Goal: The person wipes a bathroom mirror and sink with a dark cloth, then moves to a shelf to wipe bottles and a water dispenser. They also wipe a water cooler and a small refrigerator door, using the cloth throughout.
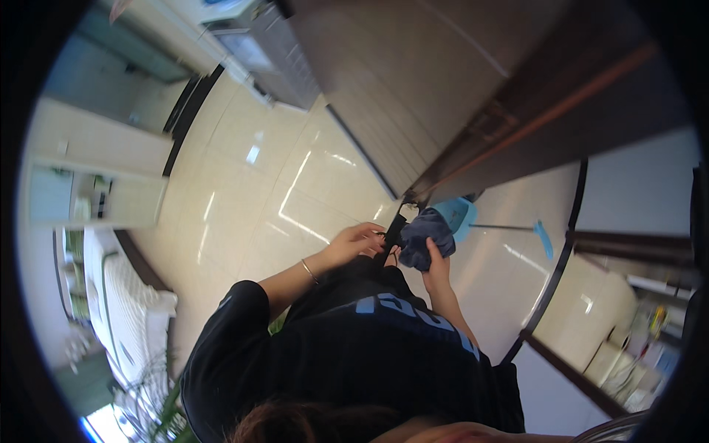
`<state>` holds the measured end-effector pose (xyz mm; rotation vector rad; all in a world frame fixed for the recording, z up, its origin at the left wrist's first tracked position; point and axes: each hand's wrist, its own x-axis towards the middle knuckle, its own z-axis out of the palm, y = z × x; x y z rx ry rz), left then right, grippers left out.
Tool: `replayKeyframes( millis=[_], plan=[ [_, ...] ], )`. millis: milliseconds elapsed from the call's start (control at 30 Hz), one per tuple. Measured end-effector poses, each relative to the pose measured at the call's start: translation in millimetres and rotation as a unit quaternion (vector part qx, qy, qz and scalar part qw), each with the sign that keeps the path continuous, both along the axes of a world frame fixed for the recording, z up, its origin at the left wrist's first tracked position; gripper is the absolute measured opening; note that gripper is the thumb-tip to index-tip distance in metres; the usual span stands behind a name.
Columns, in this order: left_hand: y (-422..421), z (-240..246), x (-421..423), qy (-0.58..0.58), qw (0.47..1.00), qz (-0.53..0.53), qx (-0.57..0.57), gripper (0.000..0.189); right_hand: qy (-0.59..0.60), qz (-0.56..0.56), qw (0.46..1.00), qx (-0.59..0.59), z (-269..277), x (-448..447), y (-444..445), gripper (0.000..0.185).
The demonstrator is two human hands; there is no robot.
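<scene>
My right hand [437, 263] grips a bunched dark grey-blue cloth [426, 238] just right of the dark edge at the doorway. My left hand [357, 242] is to the left of that edge with its fingers partly spread; I see nothing in it, and a bracelet is on its wrist. Between and above the hands a dark brown wooden door [498, 133] runs up to the right. Close behind the cloth is a light blue plastic dustpan or bin [458, 215], its lower part hidden by the cloth.
A thin dark pole with a light blue end piece [544, 239] lies past the blue container. Glossy cream tiles [260, 183] cover the floor. A grey cabinet or appliance [277, 55] stands at the upper left, a white-covered bed or sofa [130, 310] at the left, and a plant [166, 410] at the lower left.
</scene>
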<state>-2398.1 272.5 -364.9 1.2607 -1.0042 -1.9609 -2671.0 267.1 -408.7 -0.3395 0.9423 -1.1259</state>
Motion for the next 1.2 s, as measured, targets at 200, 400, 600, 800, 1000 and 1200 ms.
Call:
replayKeyframes(
  millis=[200, 400, 600, 800, 1000, 1200],
  plan=[
    [170, -132, 145, -0.500, 0.856, 0.112, 0.073, 0.051, -0.022, 0.075, 0.979, 0.189, -21, 14, -87, 0.033],
    [401, -184, 219, -0.602, 0.776, -0.153, 0.108, 0.035, 0.186, 0.127, 0.968, -0.110, 26, 90, -124, 0.046],
    [361, -211, 258, -0.223, 0.878, 0.218, 0.364, 0.031, 0.243, 0.423, 0.852, -0.190, 56, 239, -162, 0.049],
    [265, -185, 424, -0.321, 0.860, 0.364, 0.154, 0.048, 0.379, 0.419, 0.775, -0.283, 128, 436, -262, 0.045],
    [227, -153, 596, -0.426, 0.770, 0.454, 0.141, 0.042, 0.590, 0.033, 0.440, -0.676, 300, 579, -395, 0.057],
    [109, -126, 656, -0.431, 0.772, 0.463, 0.057, 0.040, 0.608, -0.218, 0.233, -0.727, 436, 643, -499, 0.066]
  ],
)
